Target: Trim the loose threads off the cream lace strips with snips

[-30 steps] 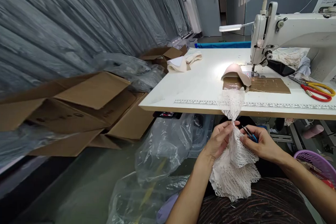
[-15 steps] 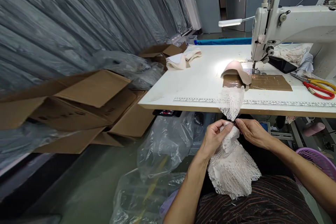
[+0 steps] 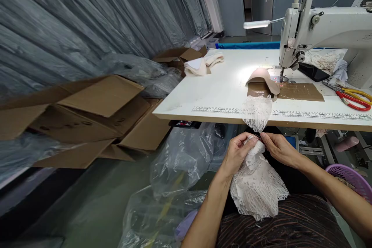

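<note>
A piece of white lace fabric [image 3: 258,186] hangs over my lap, bunched at its top. My left hand [image 3: 240,151] pinches that top edge between thumb and fingers. Close beside it, my right hand [image 3: 276,146] is closed in a pinch at the lace's upper edge, just below the table's front. Another lace part [image 3: 256,112] drapes over the table edge down to my fingertips. It runs up to a beige moulded cup [image 3: 261,77] lying by the sewing machine's needle. What lies exactly between my fingertips is too small to make out.
The white sewing machine [image 3: 328,27] stands at the right of the table [image 3: 203,89]. Red and yellow handled scissors [image 3: 353,97] lie near it. Cream fabric pieces [image 3: 203,65] rest at the far left. Open cardboard boxes [image 3: 104,97] and plastic bags [image 3: 183,159] are left of the table.
Almost nothing differs. The view has shifted slightly, and both hands keep their pinch on the lace at nearly the same place.
</note>
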`<action>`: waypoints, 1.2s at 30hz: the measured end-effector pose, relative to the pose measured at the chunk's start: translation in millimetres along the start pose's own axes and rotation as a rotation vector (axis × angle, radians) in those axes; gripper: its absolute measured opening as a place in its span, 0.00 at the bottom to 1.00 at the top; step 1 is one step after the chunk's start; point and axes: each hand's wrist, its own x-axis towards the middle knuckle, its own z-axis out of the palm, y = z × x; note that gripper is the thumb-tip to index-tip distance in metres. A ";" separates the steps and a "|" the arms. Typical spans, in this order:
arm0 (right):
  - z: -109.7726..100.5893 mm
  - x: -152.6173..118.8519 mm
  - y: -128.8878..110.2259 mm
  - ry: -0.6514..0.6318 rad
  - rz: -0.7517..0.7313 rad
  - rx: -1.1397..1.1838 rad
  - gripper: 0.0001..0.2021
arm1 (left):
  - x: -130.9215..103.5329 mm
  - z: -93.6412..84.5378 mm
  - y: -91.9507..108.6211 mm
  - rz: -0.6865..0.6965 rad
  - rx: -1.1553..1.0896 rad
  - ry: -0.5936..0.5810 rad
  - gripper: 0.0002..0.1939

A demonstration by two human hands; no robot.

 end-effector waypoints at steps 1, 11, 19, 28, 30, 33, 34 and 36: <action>-0.1 -0.4 -1.0 -0.005 -0.005 -0.008 0.27 | -0.3 -0.1 0.2 0.000 0.002 -0.008 0.16; 6.1 3.4 4.6 0.019 -0.008 0.050 0.28 | -1.6 0.3 0.5 -0.029 0.009 -0.020 0.18; -5.3 -34.1 -1.2 -0.254 -0.021 0.277 0.21 | -35.4 0.5 11.9 -0.125 0.171 -0.110 0.16; 1.5 6.6 4.1 0.156 0.213 0.443 0.28 | -31.9 -12.1 -15.6 0.231 0.551 -0.120 0.15; 8.1 16.4 2.9 0.216 0.210 0.475 0.25 | -20.0 -13.6 -18.2 0.139 0.316 -0.128 0.22; 11.2 15.4 -2.2 0.247 0.152 0.492 0.23 | -1.2 -12.9 -18.5 0.023 -0.044 -0.179 0.37; 10.2 11.2 -4.1 0.218 0.118 0.490 0.22 | 4.3 -12.2 -18.1 0.007 -0.127 -0.202 0.40; 5.8 -0.5 -7.3 0.107 0.055 0.477 0.20 | 13.3 -11.4 -16.8 -0.016 -0.234 -0.250 0.44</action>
